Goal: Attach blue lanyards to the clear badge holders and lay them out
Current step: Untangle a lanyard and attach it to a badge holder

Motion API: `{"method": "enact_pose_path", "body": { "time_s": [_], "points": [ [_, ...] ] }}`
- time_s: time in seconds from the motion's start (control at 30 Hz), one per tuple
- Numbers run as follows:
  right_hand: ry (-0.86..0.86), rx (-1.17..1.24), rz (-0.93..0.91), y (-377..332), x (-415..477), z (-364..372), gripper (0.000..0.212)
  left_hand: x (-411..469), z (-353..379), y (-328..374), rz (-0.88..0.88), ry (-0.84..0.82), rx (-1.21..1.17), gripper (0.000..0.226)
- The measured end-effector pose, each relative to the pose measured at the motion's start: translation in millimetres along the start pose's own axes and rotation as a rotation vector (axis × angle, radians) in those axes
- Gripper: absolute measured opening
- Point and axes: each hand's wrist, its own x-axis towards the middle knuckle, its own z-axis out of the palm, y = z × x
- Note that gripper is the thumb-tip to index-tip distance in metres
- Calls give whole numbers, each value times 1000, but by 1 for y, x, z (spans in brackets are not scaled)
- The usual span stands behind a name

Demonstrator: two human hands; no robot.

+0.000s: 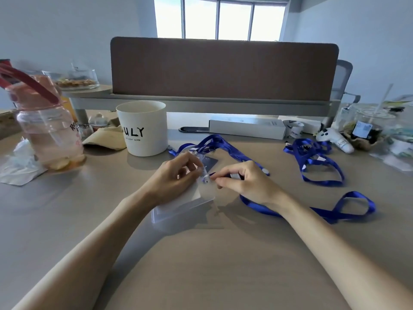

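Badge holder [181, 204] points far-right; left hand [176, 175] pinches it, right hand [248, 182] lanyard [254, 205].

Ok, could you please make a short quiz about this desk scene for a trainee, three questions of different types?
1. True or false: the left hand lies flat and empty on the beige table.
2. What runs beneath the right hand? A a red ribbon; B a blue fabric lanyard; C a black cable.
3. Fill in: the pink transparent water bottle stands on the table's ____ side.
Key: 1 false, it pinches the clear plastic badge holder; 2 B; 3 left.
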Motion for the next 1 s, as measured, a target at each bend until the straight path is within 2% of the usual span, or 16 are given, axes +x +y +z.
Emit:
{"method": "enact_pose_path", "body": {
  "time_s": [0.2,0.3,0.47,0.6,0.8,1.0],
  "points": [
    [-54,198,74,-7,-3,4,14,-1,2,0,-10,-2,-30,8],
    [22,315,148,-6,-2,8,21,1,2,0,-34,-16,-71,10],
    [98,269,135,-2,0,9,27,4,-3,3,-203,-173,-251,20],
    [144,314,159,-2,0,10,41,5,-4,8,-277,-242,-302,17],
    [154,363,138,-1,0,8,20,3,-2,12,-290,-294,-311,15],
    [96,317,152,-4,-1,6,15,2,-1,13,-280,-299,-338,16]
  ]
}}
